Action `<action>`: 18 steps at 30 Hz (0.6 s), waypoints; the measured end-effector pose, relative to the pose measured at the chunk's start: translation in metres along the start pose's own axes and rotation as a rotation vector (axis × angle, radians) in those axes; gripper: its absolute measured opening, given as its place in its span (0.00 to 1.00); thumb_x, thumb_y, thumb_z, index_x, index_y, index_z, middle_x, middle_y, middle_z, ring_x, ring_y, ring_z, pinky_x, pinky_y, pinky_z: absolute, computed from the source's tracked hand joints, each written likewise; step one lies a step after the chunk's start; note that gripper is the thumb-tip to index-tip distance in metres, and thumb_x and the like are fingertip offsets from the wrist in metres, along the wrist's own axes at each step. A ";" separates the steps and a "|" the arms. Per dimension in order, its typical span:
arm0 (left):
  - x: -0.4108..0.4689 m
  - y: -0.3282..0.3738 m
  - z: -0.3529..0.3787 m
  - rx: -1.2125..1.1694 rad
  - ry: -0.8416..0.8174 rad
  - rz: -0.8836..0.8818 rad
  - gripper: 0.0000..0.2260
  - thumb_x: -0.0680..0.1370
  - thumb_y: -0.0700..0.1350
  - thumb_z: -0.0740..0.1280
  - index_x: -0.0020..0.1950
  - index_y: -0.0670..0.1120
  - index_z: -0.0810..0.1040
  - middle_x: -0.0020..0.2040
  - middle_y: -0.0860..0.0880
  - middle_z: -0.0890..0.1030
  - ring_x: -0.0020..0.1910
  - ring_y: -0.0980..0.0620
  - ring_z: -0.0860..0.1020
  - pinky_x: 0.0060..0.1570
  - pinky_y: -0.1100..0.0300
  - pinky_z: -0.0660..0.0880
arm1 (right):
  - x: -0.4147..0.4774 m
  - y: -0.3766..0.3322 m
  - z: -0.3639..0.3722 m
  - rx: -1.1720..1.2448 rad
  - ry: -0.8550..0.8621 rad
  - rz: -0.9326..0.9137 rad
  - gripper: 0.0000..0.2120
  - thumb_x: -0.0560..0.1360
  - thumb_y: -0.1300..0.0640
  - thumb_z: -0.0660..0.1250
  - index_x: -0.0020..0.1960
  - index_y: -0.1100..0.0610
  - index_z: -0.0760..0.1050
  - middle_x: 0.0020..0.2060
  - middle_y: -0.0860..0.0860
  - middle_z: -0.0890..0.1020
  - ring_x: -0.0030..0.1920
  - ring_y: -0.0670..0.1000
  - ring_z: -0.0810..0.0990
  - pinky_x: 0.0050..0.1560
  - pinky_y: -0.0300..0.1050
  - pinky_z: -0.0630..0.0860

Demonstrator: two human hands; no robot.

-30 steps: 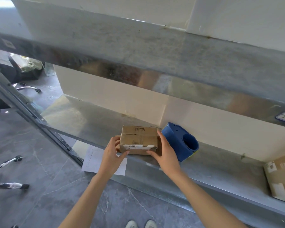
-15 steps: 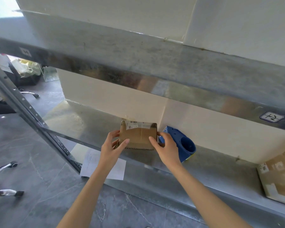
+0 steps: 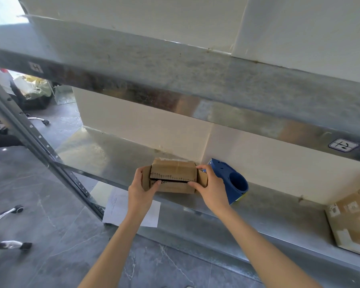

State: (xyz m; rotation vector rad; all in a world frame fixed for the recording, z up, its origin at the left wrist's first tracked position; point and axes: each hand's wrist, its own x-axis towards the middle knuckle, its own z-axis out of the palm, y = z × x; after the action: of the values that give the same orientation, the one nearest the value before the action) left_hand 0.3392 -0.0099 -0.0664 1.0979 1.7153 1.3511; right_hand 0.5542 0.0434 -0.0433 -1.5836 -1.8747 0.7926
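Note:
A small brown cardboard box [image 3: 173,173] sits on the lower metal shelf [image 3: 104,154], near its front edge. Its flaps stand partly open, with a dark slit across the front. My left hand [image 3: 142,189] grips the box's left end, thumb on the front face. My right hand [image 3: 211,189] grips the right end, fingers curled over the side flap. Just right of the box, touching my right hand, lies a blue plastic part [image 3: 232,180] with a round hole.
An upper metal shelf [image 3: 216,80] overhangs the lower one and carries a label "12" [image 3: 343,145]. A flat cardboard box [image 3: 353,221] rests at the shelf's right end. A white paper sheet [image 3: 121,206] lies on the grey floor below. Chair legs [image 3: 6,213] stand at left.
The box has been tipped and turned on the shelf: the labelled face that pointed at me now lies toward the back. Its flaps have come open. Both hands stayed on its ends.

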 end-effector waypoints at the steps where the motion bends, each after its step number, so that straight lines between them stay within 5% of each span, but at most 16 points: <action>1: 0.000 0.000 0.000 -0.015 0.001 0.000 0.16 0.75 0.41 0.73 0.59 0.55 0.74 0.46 0.63 0.81 0.47 0.64 0.78 0.40 0.74 0.72 | 0.000 0.001 0.000 0.001 -0.015 0.006 0.22 0.73 0.44 0.73 0.63 0.48 0.71 0.38 0.49 0.82 0.38 0.44 0.78 0.39 0.42 0.76; 5: 0.000 -0.001 0.001 -0.112 -0.008 -0.030 0.14 0.77 0.41 0.70 0.60 0.55 0.75 0.48 0.60 0.82 0.50 0.61 0.79 0.46 0.69 0.73 | 0.002 0.005 -0.001 0.023 -0.026 0.011 0.20 0.73 0.40 0.71 0.60 0.47 0.74 0.27 0.43 0.73 0.32 0.38 0.74 0.33 0.33 0.70; 10: -0.001 -0.001 0.000 -0.135 -0.057 -0.071 0.18 0.73 0.39 0.71 0.59 0.54 0.75 0.49 0.55 0.82 0.50 0.57 0.79 0.49 0.61 0.74 | 0.004 -0.001 -0.003 0.020 -0.002 0.042 0.23 0.71 0.32 0.64 0.58 0.46 0.76 0.37 0.42 0.81 0.36 0.40 0.77 0.33 0.33 0.70; 14: -0.005 -0.005 -0.004 -0.101 -0.179 -0.083 0.26 0.67 0.40 0.67 0.64 0.57 0.73 0.49 0.55 0.81 0.51 0.51 0.79 0.45 0.65 0.76 | 0.010 -0.006 -0.006 0.067 0.046 0.110 0.22 0.70 0.32 0.66 0.54 0.47 0.77 0.40 0.44 0.80 0.37 0.43 0.77 0.37 0.38 0.70; 18: -0.012 -0.007 -0.002 -0.064 -0.256 -0.050 0.37 0.71 0.31 0.65 0.75 0.58 0.65 0.58 0.57 0.80 0.58 0.58 0.77 0.51 0.64 0.78 | 0.012 -0.009 -0.003 0.085 0.093 0.181 0.21 0.73 0.35 0.67 0.51 0.51 0.71 0.43 0.46 0.79 0.44 0.48 0.79 0.45 0.46 0.76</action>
State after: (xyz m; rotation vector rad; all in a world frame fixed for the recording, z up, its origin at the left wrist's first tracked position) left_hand 0.3408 -0.0221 -0.0730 1.1311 1.4932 1.1710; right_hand 0.5481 0.0538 -0.0341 -1.7232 -1.6286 0.8483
